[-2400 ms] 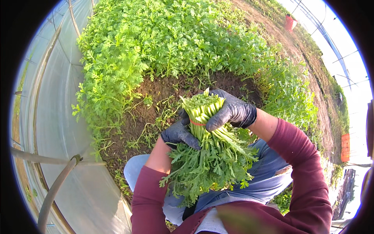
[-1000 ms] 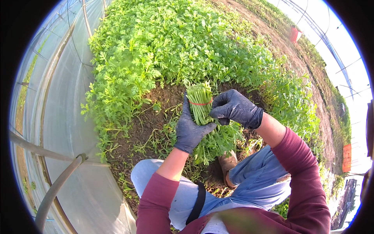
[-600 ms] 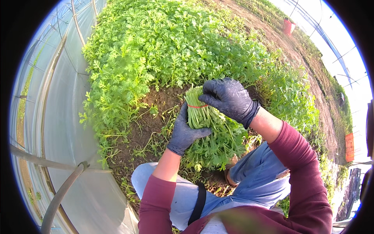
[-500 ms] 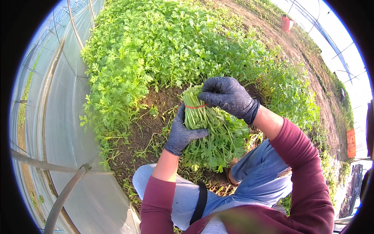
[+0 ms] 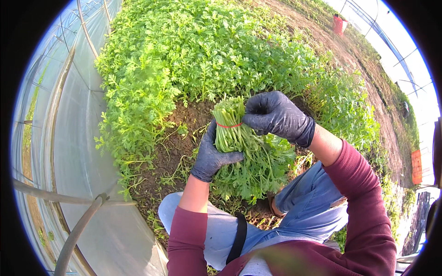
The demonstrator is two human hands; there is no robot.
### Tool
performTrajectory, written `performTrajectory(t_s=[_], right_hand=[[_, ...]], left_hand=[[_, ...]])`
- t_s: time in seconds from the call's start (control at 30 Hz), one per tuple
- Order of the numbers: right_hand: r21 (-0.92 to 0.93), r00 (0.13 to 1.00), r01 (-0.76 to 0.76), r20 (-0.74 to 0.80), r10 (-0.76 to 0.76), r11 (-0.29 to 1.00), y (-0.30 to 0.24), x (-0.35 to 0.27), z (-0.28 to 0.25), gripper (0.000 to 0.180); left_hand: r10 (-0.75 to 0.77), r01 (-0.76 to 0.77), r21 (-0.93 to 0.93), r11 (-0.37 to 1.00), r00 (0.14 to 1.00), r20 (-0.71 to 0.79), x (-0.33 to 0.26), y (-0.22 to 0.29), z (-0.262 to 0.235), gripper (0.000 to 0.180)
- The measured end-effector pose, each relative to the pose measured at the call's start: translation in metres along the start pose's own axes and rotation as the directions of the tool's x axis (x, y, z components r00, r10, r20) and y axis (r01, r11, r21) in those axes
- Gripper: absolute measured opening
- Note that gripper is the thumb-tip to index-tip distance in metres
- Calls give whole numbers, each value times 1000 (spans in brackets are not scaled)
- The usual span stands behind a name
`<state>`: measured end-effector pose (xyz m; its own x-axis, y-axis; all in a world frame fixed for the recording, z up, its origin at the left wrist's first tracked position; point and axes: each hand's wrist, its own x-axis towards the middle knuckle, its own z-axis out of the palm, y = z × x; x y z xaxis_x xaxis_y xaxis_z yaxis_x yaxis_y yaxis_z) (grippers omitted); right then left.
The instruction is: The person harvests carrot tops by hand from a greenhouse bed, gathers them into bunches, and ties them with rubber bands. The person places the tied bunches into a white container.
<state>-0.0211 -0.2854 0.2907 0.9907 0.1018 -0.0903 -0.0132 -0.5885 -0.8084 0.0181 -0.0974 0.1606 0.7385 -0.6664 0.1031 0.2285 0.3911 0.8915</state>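
I hold a bunch of leafy greens (image 5: 248, 158) with its cut stem ends pointing up and its leaves hanging toward my knees. A thin red band circles the stems near the top. My left hand (image 5: 212, 154), in a dark glove, wraps around the stems from the left, below the band. My right hand (image 5: 276, 117), also gloved, is closed over the stem tops at the band. Both hands are in front of my lap, above bare soil.
A dense bed of green leafy plants (image 5: 193, 50) fills the ground ahead. A patch of bare brown soil (image 5: 177, 147) lies below the bunch. Clear plastic greenhouse sheeting with curved metal hoops (image 5: 69, 152) runs along the left. A red container (image 5: 340, 24) stands far back right.
The bunch has been turned and lifted slightly; my right hand moved from beside the stems onto their tops at the red band. My left hand keeps its hold lower on the stems.
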Motion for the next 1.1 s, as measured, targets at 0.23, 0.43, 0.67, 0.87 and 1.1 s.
performTrajectory(t_s=[0.23, 0.43, 0.67, 0.87, 1.1], right_hand=[[505, 928, -166, 370, -39, 847, 23, 14, 19, 68], [621, 999, 0, 39, -31, 784, 33, 4, 45, 53], [423, 869, 289, -491, -50, 859, 15, -12, -59, 32], [201, 446, 330, -894, 35, 923, 29, -171, -170, 28], [43, -90, -765, -995, -41, 642, 77, -507, -193, 28]], left_hand=[[-50, 45, 48, 998, 993, 105, -3, 2, 2, 114], [-27, 5, 181, 983, 992, 121, 3, 4, 8, 135], [302, -261, 193, 946, 927, -222, 12, 16, -37, 111], [178, -83, 274, 958, 922, -344, 14, -14, -48, 81], [37, 106, 376, 921, 935, -354, 15, -51, -57, 52]])
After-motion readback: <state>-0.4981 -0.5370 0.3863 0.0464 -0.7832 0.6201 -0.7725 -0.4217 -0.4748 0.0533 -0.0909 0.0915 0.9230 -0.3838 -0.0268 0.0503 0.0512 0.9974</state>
